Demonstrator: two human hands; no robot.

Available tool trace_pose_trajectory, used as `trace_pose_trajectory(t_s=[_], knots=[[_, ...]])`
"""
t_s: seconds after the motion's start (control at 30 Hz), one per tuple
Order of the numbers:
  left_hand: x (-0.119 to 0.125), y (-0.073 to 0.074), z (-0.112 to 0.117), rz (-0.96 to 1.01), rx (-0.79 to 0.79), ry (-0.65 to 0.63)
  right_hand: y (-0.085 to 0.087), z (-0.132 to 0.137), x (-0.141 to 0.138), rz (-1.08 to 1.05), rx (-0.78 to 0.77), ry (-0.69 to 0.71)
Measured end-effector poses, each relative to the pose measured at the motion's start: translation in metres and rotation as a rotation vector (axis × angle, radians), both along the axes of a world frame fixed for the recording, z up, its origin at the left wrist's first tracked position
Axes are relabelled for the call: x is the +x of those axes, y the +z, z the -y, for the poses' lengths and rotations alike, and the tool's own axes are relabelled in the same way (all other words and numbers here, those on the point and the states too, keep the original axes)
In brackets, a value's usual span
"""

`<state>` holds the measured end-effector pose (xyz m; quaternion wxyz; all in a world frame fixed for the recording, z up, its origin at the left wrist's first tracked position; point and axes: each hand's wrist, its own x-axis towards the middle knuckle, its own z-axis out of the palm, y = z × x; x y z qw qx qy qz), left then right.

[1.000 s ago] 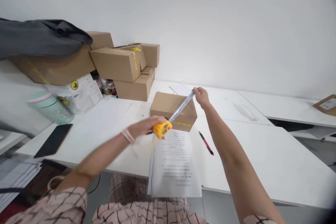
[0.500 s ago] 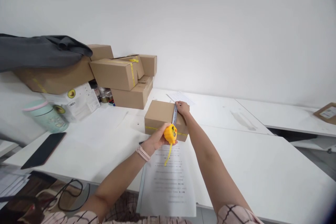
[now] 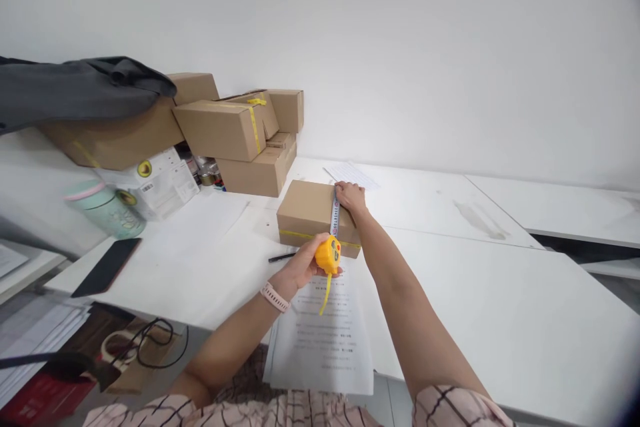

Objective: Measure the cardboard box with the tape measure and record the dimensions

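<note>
Head view: left hand [image 3: 299,268] wraps its fingers round the tape [image 3: 328,254] near the box's [image 3: 305,203] front, case probably light, hard, best palmed, right hand's [image 3: 352,197] fingers holding the likely springy blade [image 3: 335,215] on top.

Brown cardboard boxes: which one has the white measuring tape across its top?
The brown cardboard box standing apart, at the right hand; the white measuring tape crosses it. The other brown cardboard boxes, piled at left, lack it.

Garment [image 3: 300,411]: pale pink fabric, dark windowpane check, creased across the front. Sleeves [image 3: 457,407]: short, loose, same check. Left-wrist strap [image 3: 275,297]: pale pink, perforated with small slots.
</note>
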<state>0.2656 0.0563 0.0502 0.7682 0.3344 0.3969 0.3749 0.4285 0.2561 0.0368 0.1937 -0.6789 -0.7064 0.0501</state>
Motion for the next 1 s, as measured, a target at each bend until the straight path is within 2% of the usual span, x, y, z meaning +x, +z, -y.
trace_pose_trajectory(t_s=[0.07, 0.17, 0.27, 0.33, 0.4, 0.5, 0.57, 0.63, 0.73, 0.8, 0.9, 1.0], knots=[[-0.001, 0.0, 0.001, 0.007, 0.04, -0.011, 0.006, 0.002, 0.002, -0.048, -0.025, 0.035], [-0.015, -0.001, 0.004, -0.03, 0.179, 0.026, 0.015, 0.012, 0.021, -0.322, -0.011, 0.061], [-0.045, -0.01, 0.003, -0.187, 0.446, 0.265, 0.011, 0.043, 0.051, -0.654, 0.125, -0.04], [-0.069, -0.019, -0.006, -0.332, 0.557, 0.467, 0.0, 0.073, 0.065, -0.775, 0.13, -0.1], [-0.089, -0.03, -0.019, -0.386, 0.566, 0.574, -0.012, 0.105, 0.066, -0.839, 0.029, -0.104], [-0.103, -0.036, -0.041, -0.314, 0.473, 0.498, -0.018, 0.136, 0.052, -0.89, -0.128, -0.002], [-0.105, -0.028, -0.053, -0.271, 0.434, 0.435, -0.01, 0.141, 0.042, -0.861, -0.139, 0.056], [-0.102, -0.013, -0.062, -0.234, 0.458, 0.424, 0.008, 0.136, 0.037, -0.766, -0.07, 0.051], [-0.097, 0.015, -0.074, -0.171, 0.533, 0.394, 0.037, 0.12, 0.041, -0.558, 0.027, -0.046], [-0.093, 0.028, -0.081, -0.171, 0.566, 0.353, 0.049, 0.109, 0.043, -0.407, 0.045, -0.13], [-0.082, 0.032, -0.079, -0.238, 0.597, 0.364, 0.052, 0.092, 0.041, -0.243, 0.103, -0.187], [-0.063, 0.018, -0.054, -0.239, 0.648, 0.397, 0.048, 0.077, 0.035, -0.188, 0.155, -0.132]])
